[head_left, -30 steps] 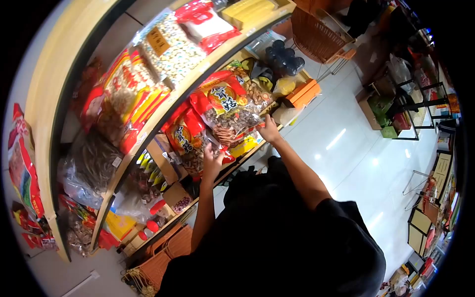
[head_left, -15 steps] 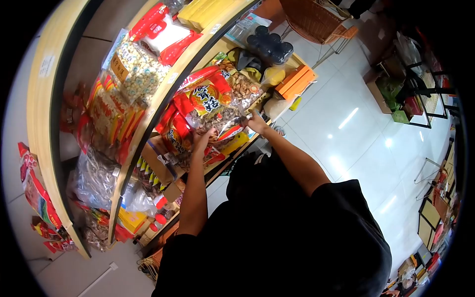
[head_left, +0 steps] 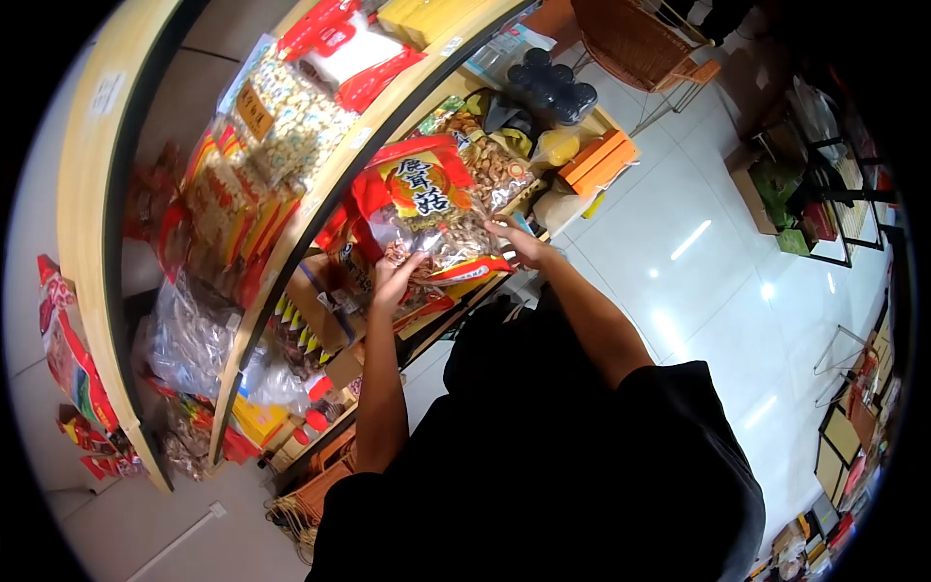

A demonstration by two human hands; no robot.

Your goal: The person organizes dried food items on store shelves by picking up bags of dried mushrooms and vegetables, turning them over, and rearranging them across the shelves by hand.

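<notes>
Between my hands is a red, clear-fronted bag of dried mushrooms [head_left: 451, 238] with large dark characters on its label. My left hand [head_left: 392, 281] grips its lower left side, thumb on the front. At the lower right side, my right hand [head_left: 517, 242] has the edge pinched, with some fingers hidden behind the bag. The bag is over a lower shelf, its printed face towards me. Partly beneath it lies another similar red bag [head_left: 349, 267]. A clear pack of brown dried mushrooms [head_left: 499, 175] sits just beyond its upper right edge.
A wooden shelf edge [head_left: 320, 199] curves past on the left, with popcorn-like snacks in a bag [head_left: 291, 112] on the upper level. Orange boxes [head_left: 596, 165] and a pack of dark round-topped items [head_left: 553, 85] stand further along. A wicker chair [head_left: 630, 44] is on the tiled floor.
Both hands have raised the mushroom bag slightly off the bags below and turned it, so its label faces me more squarely. The view has shifted a little.
</notes>
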